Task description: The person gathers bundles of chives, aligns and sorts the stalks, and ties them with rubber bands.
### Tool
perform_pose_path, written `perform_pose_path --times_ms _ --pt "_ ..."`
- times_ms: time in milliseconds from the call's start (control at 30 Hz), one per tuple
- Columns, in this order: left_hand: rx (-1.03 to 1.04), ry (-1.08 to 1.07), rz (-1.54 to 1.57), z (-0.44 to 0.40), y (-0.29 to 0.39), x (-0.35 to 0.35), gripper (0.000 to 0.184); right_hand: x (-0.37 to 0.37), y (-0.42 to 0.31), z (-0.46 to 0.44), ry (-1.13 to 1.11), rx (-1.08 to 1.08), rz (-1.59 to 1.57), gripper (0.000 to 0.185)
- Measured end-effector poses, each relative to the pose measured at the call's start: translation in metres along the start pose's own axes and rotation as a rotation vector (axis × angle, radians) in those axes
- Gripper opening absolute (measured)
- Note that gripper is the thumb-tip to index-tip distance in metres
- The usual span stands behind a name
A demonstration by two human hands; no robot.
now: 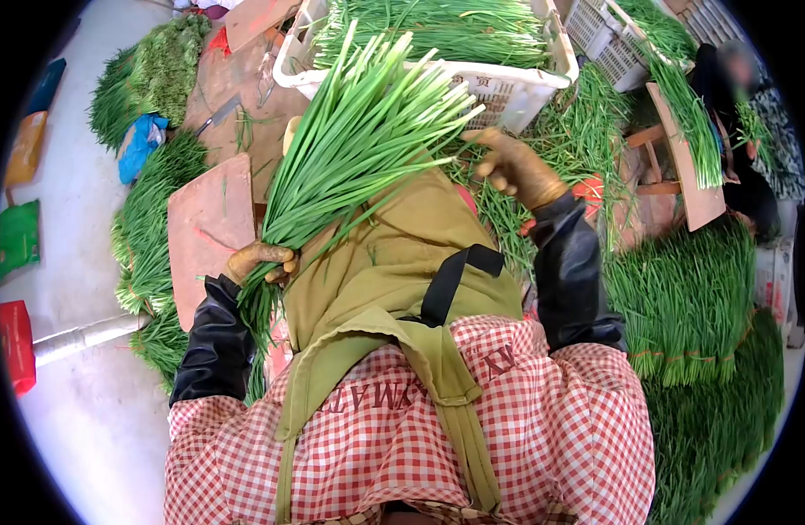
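Observation:
My left hand [264, 261], in a brown work glove, is wrapped round the leafy lower part of a loose bunch of garlic chives [354, 144]. The bunch slants across my lap, over my olive apron [376, 249], its pale stem ends fanned out to the upper right. Just beyond those ends is my right hand [521, 166], also gloved. Its index finger is stretched out, the other fingers are loosely bent, and nothing shows between them. Above the bunch stands a white plastic crate [494, 83] holding more chives.
Tied chive bundles [682, 297] stand at the right; more chives [162, 219] lie at the left. Wooden boards [212, 232] sit beside my left arm. A knife [219, 114] lies behind them. At the far right another person [713, 96] sits near a board with chives.

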State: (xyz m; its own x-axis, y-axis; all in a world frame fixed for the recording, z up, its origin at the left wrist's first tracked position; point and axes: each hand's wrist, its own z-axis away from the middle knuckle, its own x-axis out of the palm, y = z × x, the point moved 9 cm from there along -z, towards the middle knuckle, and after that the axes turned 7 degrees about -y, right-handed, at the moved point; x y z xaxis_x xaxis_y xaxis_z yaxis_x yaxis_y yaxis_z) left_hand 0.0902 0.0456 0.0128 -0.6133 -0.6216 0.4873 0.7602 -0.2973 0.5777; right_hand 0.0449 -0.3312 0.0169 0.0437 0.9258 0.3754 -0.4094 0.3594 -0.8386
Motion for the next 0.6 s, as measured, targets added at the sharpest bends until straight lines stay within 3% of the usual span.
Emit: perform_pose_path --times_ms 167,233,267,333,367,467,500,567,600 --pt "0.044 0.15 -0.183 0.009 0.024 0.006 0.024 0.016 0.049 -0.042 -0.042 -0.052 0.018 0.038" --pt "0.046 0.181 -0.294 0.015 0.045 0.02 0.035 -0.013 0.069 -0.025 0.5 -0.041 1.193 0.039" --pt "0.048 0.212 -0.356 0.018 0.059 0.025 0.045 -0.007 0.082 -0.024 0.488 -0.048 1.2 0.039" --pt "0.093 0.266 -0.559 0.018 0.094 0.035 0.037 0.016 0.113 -0.03 0.271 0.097 1.084 0.037" --pt "0.082 0.25 -0.655 0.015 0.111 0.043 0.037 0.024 0.107 -0.035 0.268 0.097 1.084 0.037" --pt "-0.093 0.283 -1.065 -0.007 0.165 0.076 0.034 0.018 0.073 -0.08 0.336 0.017 1.128 0.031" --pt "-0.079 0.286 -1.077 -0.012 0.172 0.08 0.034 0.012 0.085 -0.122 0.251 -0.216 1.276 0.031" --pt "0.171 0.251 -1.487 -0.016 0.198 0.107 0.032 0.017 0.079 -0.14 0.164 -0.467 1.42 0.031" --pt "0.436 0.261 -1.674 -0.003 0.206 0.126 0.031 0.017 0.07 -0.136 0.23 -0.533 1.42 0.033"
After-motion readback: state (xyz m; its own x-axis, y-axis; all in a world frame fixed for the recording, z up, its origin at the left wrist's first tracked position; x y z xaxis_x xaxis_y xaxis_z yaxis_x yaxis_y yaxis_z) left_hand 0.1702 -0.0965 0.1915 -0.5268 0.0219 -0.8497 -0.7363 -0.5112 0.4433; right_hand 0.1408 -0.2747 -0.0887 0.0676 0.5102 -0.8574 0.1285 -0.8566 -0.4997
